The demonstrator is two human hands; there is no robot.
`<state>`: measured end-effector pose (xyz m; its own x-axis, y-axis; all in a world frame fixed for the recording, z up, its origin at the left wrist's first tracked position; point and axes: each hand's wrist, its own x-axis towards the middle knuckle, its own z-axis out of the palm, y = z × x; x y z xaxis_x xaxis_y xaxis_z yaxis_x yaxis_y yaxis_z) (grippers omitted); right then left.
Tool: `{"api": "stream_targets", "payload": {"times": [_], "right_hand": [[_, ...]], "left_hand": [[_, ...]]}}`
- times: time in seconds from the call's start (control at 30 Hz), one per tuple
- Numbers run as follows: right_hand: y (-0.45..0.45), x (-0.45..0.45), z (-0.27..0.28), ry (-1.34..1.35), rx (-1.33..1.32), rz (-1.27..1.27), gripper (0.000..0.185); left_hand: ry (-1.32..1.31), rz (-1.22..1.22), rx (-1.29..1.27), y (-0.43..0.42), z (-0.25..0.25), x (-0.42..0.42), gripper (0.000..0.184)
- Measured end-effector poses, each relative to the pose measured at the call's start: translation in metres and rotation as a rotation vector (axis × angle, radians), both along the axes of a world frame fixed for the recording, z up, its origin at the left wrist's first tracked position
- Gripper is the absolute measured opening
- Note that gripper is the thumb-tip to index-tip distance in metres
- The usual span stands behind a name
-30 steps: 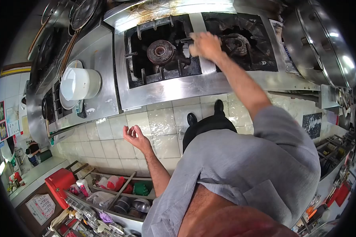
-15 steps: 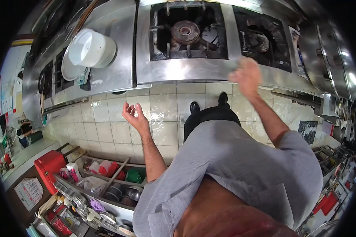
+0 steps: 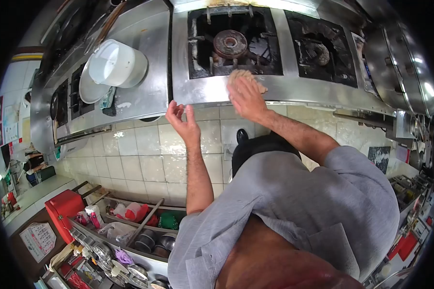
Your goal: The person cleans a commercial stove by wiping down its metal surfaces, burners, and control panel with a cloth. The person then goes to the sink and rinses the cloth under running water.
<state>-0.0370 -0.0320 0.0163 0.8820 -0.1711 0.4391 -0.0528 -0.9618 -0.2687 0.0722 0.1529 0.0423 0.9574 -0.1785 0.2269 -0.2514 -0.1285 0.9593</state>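
Note:
My right hand (image 3: pixel 249 101) presses a crumpled beige cloth (image 3: pixel 245 75) on the steel front ledge of the stove (image 3: pixel 299 87), just below the middle burner (image 3: pixel 230 44). The fingers lie over the cloth and partly cover it. My left hand (image 3: pixel 184 123) hangs in the air before the stove's edge, fingers loosely curled and apart, with nothing in it. Another burner (image 3: pixel 318 52) lies to the right of the cloth.
On the left steel counter (image 3: pixel 147 89) stand a white plastic bucket (image 3: pixel 132 67), a round lid (image 3: pixel 89 89) and a bluish-green cloth (image 3: pixel 107 98). Large metal pots (image 3: pixel 393 72) stand at the right. Behind me is a shelf unit (image 3: pixel 154 262) with bowls and bags. The tiled floor (image 3: pixel 149 166) looks wet.
My right hand has swept left along the ledge, from near the right burner to below the middle one. My left hand has moved slightly right and closer to the stove.

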Motion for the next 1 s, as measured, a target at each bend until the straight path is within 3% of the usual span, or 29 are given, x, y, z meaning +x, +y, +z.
{"api": "stream_targets", "payload": {"times": [0.03, 0.1, 0.17, 0.23, 0.27, 0.4, 0.5, 0.53, 0.63, 0.67, 0.7, 0.73, 0.77, 0.83, 0.9, 0.97, 1.0], "right_hand": [[0.009, 0.01, -0.008, -0.012, -0.001, 0.008, 0.049], [0.033, 0.049, -0.021, -0.195, 0.025, 0.299, 0.046], [0.053, 0.102, 0.009, -0.133, 0.172, 0.498, 0.049], [0.064, 0.16, 0.018, -0.154, 0.237, 0.368, 0.05], [0.06, 0.191, 0.018, -0.097, 0.145, 0.208, 0.047], [-0.008, 0.315, -0.002, -0.11, 0.069, -0.23, 0.04], [-0.063, 0.369, -0.004, 0.077, 0.29, -0.236, 0.047], [-0.059, 0.37, -0.004, 0.044, 0.239, -0.283, 0.051], [0.004, 0.291, 0.042, 0.031, 0.091, -0.264, 0.064], [0.023, 0.28, 0.005, -0.096, -0.119, -0.159, 0.063], [0.043, 0.221, 0.051, 0.055, 0.084, -0.031, 0.055], [0.054, 0.19, 0.04, 0.042, 0.2, 0.147, 0.045], [0.061, 0.151, 0.026, -0.227, 0.11, 0.196, 0.039], [0.031, 0.064, 0.039, -0.212, -0.028, 0.266, 0.041], [-0.026, -0.007, 0.025, -0.095, 0.092, 0.3, 0.04], [-0.086, -0.09, 0.043, 0.024, 0.114, 0.099, 0.037], [-0.115, -0.135, 0.043, 0.139, -0.002, -0.041, 0.037]], "left_hand": [[-0.012, 0.008, -0.001, -0.003, 0.002, 0.0, 0.046], [-0.062, 0.01, -0.012, -0.007, 0.007, -0.001, 0.044], [-0.046, 0.036, 0.039, 0.007, 0.005, -0.009, 0.045], [-0.014, 0.082, 0.101, 0.032, -0.001, -0.021, 0.046], [-0.011, 0.112, 0.138, 0.048, -0.006, -0.029, 0.047], [0.139, 0.319, 0.191, 0.118, -0.013, -0.073, 0.045], [0.206, 0.41, 0.154, 0.149, -0.022, -0.094, 0.045], [0.24, 0.45, 0.154, 0.15, -0.019, -0.097, 0.044], [0.345, 0.475, 0.1, 0.122, -0.007, -0.078, 0.043], [0.244, 0.438, 0.1, 0.11, -0.012, -0.058, 0.043], [0.144, 0.394, 0.102, 0.099, -0.014, -0.04, 0.043], [0.096, 0.34, 0.133, 0.087, -0.013, -0.018, 0.043], [0.047, 0.266, 0.155, 0.071, -0.013, 0.003, 0.044], [-0.054, 0.219, 0.163, 0.038, -0.005, 0.031, 0.044], [-0.084, 0.157, 0.158, 0.005, -0.001, 0.041, 0.045], [-0.128, 0.174, 0.167, -0.018, -0.002, 0.041, 0.046], [-0.117, 0.163, 0.194, -0.027, -0.006, 0.038, 0.045]]}}
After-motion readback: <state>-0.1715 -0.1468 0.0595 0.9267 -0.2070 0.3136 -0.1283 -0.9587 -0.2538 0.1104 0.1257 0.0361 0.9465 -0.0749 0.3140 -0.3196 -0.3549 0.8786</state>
